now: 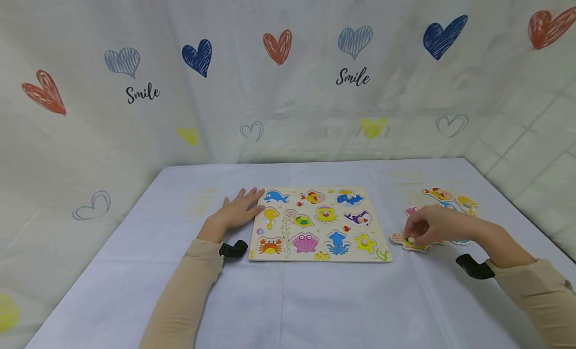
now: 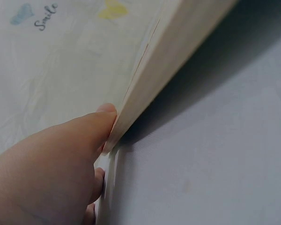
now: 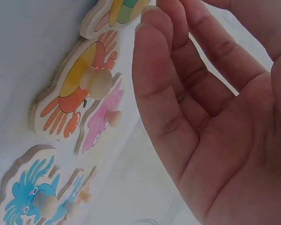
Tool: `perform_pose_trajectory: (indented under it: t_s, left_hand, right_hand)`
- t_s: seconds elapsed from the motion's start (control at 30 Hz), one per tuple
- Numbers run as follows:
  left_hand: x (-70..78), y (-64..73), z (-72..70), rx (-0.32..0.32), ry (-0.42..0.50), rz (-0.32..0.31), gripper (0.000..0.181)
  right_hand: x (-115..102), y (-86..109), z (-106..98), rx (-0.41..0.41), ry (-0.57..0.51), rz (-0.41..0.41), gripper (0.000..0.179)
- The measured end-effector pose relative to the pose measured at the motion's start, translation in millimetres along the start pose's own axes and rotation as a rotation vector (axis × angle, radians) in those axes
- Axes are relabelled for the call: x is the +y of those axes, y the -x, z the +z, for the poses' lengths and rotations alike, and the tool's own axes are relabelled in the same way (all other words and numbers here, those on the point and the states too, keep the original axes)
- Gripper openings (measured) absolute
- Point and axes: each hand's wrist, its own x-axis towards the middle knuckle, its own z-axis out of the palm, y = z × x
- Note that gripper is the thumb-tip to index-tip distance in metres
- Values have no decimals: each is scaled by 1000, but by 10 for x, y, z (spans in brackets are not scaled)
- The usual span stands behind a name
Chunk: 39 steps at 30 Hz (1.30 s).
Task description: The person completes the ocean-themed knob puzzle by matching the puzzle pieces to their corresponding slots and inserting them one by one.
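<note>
My left hand (image 1: 236,211) lies with fingers spread at the left edge of a wooden peg puzzle board (image 1: 315,256) printed with sea animals. In the left wrist view its thumb (image 2: 91,126) touches the board's side (image 2: 154,70). My right hand (image 1: 434,225) is over the loose pieces right of the board. Its thumb and fingertips pinch the knob of a turtle puzzle piece (image 1: 421,248), whose green shell is partly covered. In the right wrist view, a crab piece (image 3: 72,91), a pink shell piece (image 3: 100,119) and a blue squid piece (image 3: 25,197) lie beside the hand.
Behind the right hand lie more loose pieces, among them a red and yellow fish (image 1: 437,193) and a yellow piece (image 1: 466,203). A white cloth covers the table (image 1: 315,304). A curtain (image 1: 297,99) with printed hearts hangs at the back.
</note>
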Motion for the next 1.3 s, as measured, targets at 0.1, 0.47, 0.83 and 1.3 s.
perform_pose_trajectory:
  t_s: [0.1,0.47,0.83,1.3]
  left_hand:
    - [3,6,2,-5,2,-4,69]
    - [3,-9,-18,-1,-6,5,69]
    - [-15,-32,-9,-13,-4,-12,70]
    - [11,-7,-10,-3,-2,-8,70]
  right_hand:
    - [3,0,16,10,2,17,12]
    - [8,-3,8,20,30,-17,8]
    - [-116,-38,-136,0,40,-38,8]
    - [-443,-200,-166,32,101,-48,5]
